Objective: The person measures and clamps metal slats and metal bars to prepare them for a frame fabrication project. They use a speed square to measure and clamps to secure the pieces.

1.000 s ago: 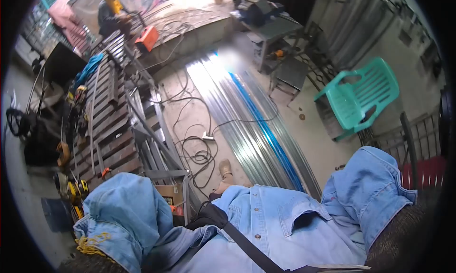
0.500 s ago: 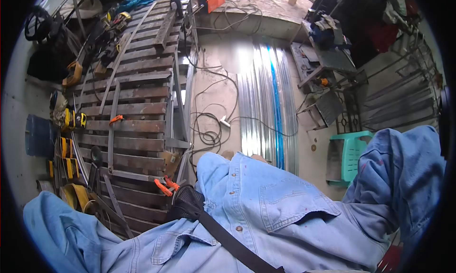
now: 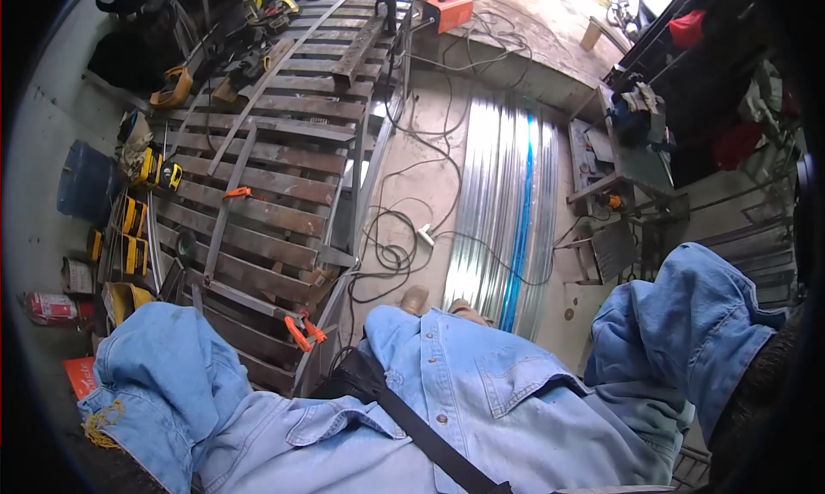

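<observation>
Both denim sleeves are bent back toward the camera. Past the left cuff, with frayed yellow threads (image 3: 105, 421), my left hand (image 3: 107, 460) shows only as a dark, probably gloved patch at the lower left edge. Beyond the right cuff, my right hand (image 3: 756, 395) is a dark textured shape at the right edge. The fingers of both are hidden, and I cannot see whether they hold anything. A black strap (image 3: 438, 447) crosses the denim shirt (image 3: 524, 417). Nearest in front, an orange clamp (image 3: 302, 331) grips the edge of a slatted metal workbench (image 3: 284, 223).
Long metal profiles (image 3: 490, 210) lie on the floor ahead, beside a coiled cable (image 3: 391, 253). An orange machine (image 3: 449, 12) stands on the raised step. Another orange clamp (image 3: 238, 193) is on the bench. A metal stand (image 3: 632, 167) is at right, a red cylinder (image 3: 56, 309) at left.
The view has shifted, so the bench and profiles appear further right. Both sleeves have changed position and dark shapes now show past the cuffs. The green stool has left view; the red cylinder has appeared.
</observation>
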`<state>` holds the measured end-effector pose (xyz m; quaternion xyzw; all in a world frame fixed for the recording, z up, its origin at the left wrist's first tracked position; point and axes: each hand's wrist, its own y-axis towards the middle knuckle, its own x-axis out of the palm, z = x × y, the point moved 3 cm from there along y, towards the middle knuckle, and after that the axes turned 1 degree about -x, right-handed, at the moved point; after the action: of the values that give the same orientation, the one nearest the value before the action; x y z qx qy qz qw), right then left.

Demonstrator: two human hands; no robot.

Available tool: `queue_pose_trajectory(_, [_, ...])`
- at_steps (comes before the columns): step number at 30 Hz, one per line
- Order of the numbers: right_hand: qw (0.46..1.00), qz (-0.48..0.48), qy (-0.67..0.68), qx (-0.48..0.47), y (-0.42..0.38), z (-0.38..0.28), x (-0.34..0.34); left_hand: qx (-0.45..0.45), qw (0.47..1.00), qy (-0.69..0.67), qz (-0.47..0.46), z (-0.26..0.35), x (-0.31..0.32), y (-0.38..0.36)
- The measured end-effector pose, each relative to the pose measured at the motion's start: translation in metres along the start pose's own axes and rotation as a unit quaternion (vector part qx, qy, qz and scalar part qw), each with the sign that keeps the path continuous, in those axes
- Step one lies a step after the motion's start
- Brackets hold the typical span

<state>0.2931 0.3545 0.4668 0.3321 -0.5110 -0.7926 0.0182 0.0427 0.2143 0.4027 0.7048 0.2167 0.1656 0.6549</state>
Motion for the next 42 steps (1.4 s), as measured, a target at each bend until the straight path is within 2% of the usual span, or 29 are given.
queue_pose_trajectory(11, [0.998, 0.003, -0.065, 0.026, -0.021, -0.007, -0.014, 0.036, 0.999, -0.01, 0.003, -0.029, 0.013, 0.006])
queue_pose_trajectory(20, [0.987, 0.009, -0.15, 0.052, -0.029, -0.035, -0.043, 0.019, 0.997, -0.078, 0.003, -0.056, 0.032, 0.012])
queue_pose_trajectory(24, [0.963, 0.072, -0.232, 0.116, -0.052, -0.055, -0.074, -0.047, 0.99, -0.134, 0.004, -0.093, 0.038, -0.003])
queue_pose_trajectory(26, [0.931, 0.144, -0.272, 0.198, -0.091, -0.067, -0.086, -0.172, 0.975, -0.136, -0.014, -0.127, 0.035, -0.05])
queue_pose_trajectory(27, [0.898, 0.189, -0.282, 0.279, -0.125, -0.073, -0.086, -0.269, 0.957, -0.107, 0.02, -0.158, 0.028, -0.106])
queue_pose_trajectory(28, [0.844, 0.234, -0.286, 0.388, -0.168, -0.077, -0.084, -0.344, 0.926, 0.096, -0.121, -0.17, 0.059, -0.133])
queue_pose_trajectory(29, [0.765, 0.254, -0.286, 0.518, -0.215, -0.084, -0.077, -0.394, 0.907, 0.023, -0.147, -0.183, 0.093, -0.167])
queue_pose_trajectory(30, [0.677, 0.235, -0.276, 0.641, -0.268, -0.092, -0.066, -0.507, 0.839, -0.044, -0.192, -0.2, 0.105, -0.221])
queue_pose_trajectory(31, [0.595, 0.18, -0.24, 0.746, -0.321, -0.115, -0.052, -0.597, 0.775, -0.111, -0.176, -0.206, 0.127, -0.273])
queue_pose_trajectory(32, [0.492, 0.056, -0.295, 0.817, -0.367, -0.148, -0.032, -0.64, 0.722, -0.106, -0.24, -0.201, 0.153, -0.301])
queue_pose_trajectory(33, [0.415, -0.079, -0.289, 0.859, -0.43, -0.196, -0.003, -0.6, 0.737, -0.109, -0.293, -0.204, 0.162, -0.363])
queue_pose_trajectory(34, [0.267, -0.183, -0.199, 0.925, -0.455, -0.231, 0.02, -0.561, 0.723, -0.086, -0.393, -0.196, 0.178, -0.389])
queue_pose_trajectory(35, [0.179, -0.199, -0.138, 0.954, -0.478, -0.276, 0.046, -0.584, 0.652, -0.098, -0.474, -0.183, 0.199, -0.402])
queue_pose_trajectory(36, [0.132, -0.092, -0.14, 0.977, -0.505, -0.336, 0.085, -0.588, 0.587, -0.091, -0.549, -0.169, 0.216, -0.414])
queue_pose_trajectory(37, [0.087, 0.019, -0.151, 0.985, -0.531, -0.396, 0.123, -0.565, 0.55, -0.133, -0.601, -0.16, 0.233, -0.437])
queue_pose_trajectory(38, [-0.005, 0.096, -0.093, 0.991, -0.537, -0.437, 0.149, -0.588, 0.449, -0.154, -0.654, -0.149, 0.259, -0.431])
queue_pose_trajectory(39, [-0.052, 0.066, -0.053, 0.995, -0.559, -0.487, 0.182, -0.548, 0.401, -0.172, -0.713, -0.144, 0.287, -0.428])
queue_pose_trajectory(40, [-0.035, -0.093, 0.02, 0.995, -0.578, -0.54, 0.228, -0.508, 0.391, -0.178, -0.747, -0.14, 0.315, -0.428])
queue_pose_trajectory(41, [0.005, -0.219, 0.088, 0.972, -0.59, -0.585, 0.267, -0.472, 0.411, -0.16, -0.764, -0.14, 0.338, -0.437])
queue_pose_trajectory(42, [0.044, -0.28, 0.121, 0.951, -0.607, -0.627, 0.304, -0.434, 0.432, -0.142, -0.777, -0.141, 0.363, -0.442])
